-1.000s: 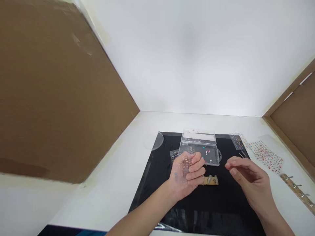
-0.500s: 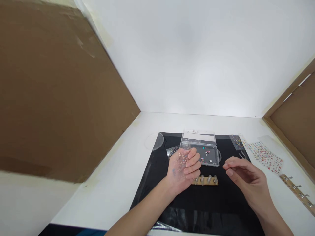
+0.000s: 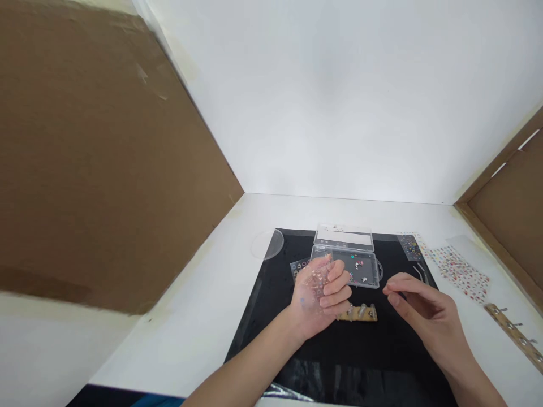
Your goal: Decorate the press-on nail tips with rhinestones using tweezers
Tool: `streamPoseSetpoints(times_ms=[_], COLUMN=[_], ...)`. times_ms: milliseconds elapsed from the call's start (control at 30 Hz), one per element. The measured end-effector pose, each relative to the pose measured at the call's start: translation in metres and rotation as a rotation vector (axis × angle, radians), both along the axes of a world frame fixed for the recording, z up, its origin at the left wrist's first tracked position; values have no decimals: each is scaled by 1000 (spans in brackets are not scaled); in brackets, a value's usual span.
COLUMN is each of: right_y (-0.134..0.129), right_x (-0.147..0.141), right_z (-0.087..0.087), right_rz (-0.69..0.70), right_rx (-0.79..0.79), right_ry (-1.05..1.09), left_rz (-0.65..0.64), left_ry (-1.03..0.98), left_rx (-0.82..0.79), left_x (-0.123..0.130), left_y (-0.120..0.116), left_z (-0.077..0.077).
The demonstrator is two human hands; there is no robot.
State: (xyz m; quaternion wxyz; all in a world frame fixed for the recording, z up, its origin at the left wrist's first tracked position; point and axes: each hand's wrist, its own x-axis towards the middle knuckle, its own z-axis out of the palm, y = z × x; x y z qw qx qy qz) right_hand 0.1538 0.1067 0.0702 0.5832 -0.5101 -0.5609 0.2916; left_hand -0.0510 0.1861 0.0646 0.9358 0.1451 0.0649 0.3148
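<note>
My left hand (image 3: 318, 299) holds a curled clear sheet of small decals (image 3: 316, 284) against its fingers, above the black mat (image 3: 258, 299). Its fingertips overlap the near edge of an open clear plastic box (image 3: 365, 270) holding small colourful pieces. A tan strip with small metal clips (image 3: 358, 314) lies just below those fingers, partly hidden by them. My right hand (image 3: 418, 302) hovers to the right of the strip, thumb and forefinger close together. Anything tiny between them cannot be made out.
The box's clear lid (image 3: 344, 237) lies open behind it. Steel tweezers (image 3: 419, 273) and a dark decal sheet (image 3: 409, 247) sit at the mat's far right. Further right are a colourful decal sheet (image 3: 462, 274) and a second clipped strip (image 3: 511, 336). Cardboard walls (image 3: 97, 152) flank the white surface.
My left hand has shifted slightly back over the strip, and the sheet in it looks more crumpled. My right thumb and forefinger have drawn closer together.
</note>
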Motion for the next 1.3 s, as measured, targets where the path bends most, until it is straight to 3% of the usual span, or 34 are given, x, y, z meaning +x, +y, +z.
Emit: streamPoseSetpoints(times_ms=[267, 433, 700, 833, 1000, 1133, 1300], right_y=[-1, 1, 5, 4, 1, 0, -1], right_x=[3, 1, 0, 0, 2, 6, 8], right_z=[-10, -2, 9, 6, -7, -16, -19], right_rz=[-30, -9, 0, -52, -106, -103, -97], right_rx=[-34, -44, -36, -46, -45, -68, -96], right_ry=[-29, -36, -79, -65, -22, -44, -52], left_rz=[-41, -67, 6, 170, 454, 686, 835], left_ry=[-30, -20, 36, 176, 521, 769, 884], left_rx=[20, 55, 66, 85, 250, 388, 443], left_x=[0, 1, 2, 2, 3, 2, -12], left_y=[0, 0, 1, 4, 8, 17, 41], left_z=[-1, -1, 0, 6, 6, -5, -27])
